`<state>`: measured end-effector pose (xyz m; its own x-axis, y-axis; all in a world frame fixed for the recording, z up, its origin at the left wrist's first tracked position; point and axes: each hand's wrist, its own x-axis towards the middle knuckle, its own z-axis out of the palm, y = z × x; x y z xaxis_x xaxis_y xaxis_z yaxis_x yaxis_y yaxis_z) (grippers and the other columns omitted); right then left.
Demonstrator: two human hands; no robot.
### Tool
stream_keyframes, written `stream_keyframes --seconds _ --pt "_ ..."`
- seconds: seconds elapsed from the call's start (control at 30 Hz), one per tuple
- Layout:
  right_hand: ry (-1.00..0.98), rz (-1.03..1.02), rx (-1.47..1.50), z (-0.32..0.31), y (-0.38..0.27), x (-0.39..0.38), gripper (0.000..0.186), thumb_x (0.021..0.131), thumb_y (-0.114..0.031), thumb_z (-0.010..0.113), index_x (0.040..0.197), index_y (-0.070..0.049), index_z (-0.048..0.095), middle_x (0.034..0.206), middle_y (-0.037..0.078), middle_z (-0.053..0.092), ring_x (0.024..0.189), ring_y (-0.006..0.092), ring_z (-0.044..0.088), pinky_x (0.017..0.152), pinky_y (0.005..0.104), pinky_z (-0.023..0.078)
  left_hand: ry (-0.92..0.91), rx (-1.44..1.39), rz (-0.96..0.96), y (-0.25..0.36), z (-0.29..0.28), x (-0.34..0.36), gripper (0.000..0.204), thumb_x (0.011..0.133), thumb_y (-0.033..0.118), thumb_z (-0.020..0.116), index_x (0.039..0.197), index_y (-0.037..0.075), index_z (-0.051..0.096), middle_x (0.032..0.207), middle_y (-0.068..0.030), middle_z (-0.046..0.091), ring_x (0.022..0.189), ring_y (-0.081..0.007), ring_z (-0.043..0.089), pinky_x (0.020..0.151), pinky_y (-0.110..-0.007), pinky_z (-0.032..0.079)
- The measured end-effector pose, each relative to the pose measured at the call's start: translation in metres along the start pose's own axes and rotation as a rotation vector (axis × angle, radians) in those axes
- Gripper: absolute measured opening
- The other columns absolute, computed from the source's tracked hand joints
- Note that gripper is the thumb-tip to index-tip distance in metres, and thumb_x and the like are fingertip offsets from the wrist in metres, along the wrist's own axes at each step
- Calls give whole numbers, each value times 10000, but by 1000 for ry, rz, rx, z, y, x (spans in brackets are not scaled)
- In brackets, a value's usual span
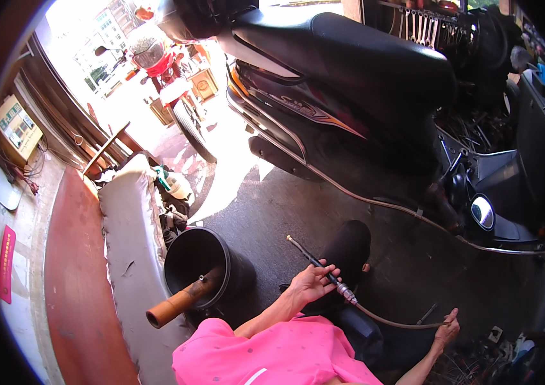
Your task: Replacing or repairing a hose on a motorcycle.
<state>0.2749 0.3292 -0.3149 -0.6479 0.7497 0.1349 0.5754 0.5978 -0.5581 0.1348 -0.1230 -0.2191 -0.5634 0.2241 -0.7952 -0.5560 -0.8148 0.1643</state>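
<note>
My left hand (pixel 314 277), palm up at lower centre, holds a black tube tool (pixel 308 253) with a small brass tip pointing up-left and a silver fitting (pixel 346 292) below the fingers. A brown hose (pixel 394 321) runs from that fitting to my right hand (pixel 447 326) at lower right, whose fingers are closed on it. Just left of my left hand stands a black bucket (pixel 237 276) with a thick bamboo tube (pixel 176 301) leaning out of it, a small metal piece on the tube. My dark-clad knees and pink top show below.
A black scooter (pixel 343 70) fills the upper right, tools (pixel 417 29) hanging behind it. A red scooter (pixel 163 67) stands in the bright doorway. A padded grey bench (pixel 125 244) runs along the left wall. Loose wires and parts (pixel 497 353) lie at lower right.
</note>
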Motion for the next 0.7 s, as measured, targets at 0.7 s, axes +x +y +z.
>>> stream_keyframes --seconds 0.7 --pt "46 -55 -22 3 1 1 697 1022 -502 340 803 54 701 745 253 661 718 432 632 651 492 478 97 5 -23 -4 6 2 199 915 -46 520 1075 73 506 1047 -117 621 1018 -284 620 972 -491 470"
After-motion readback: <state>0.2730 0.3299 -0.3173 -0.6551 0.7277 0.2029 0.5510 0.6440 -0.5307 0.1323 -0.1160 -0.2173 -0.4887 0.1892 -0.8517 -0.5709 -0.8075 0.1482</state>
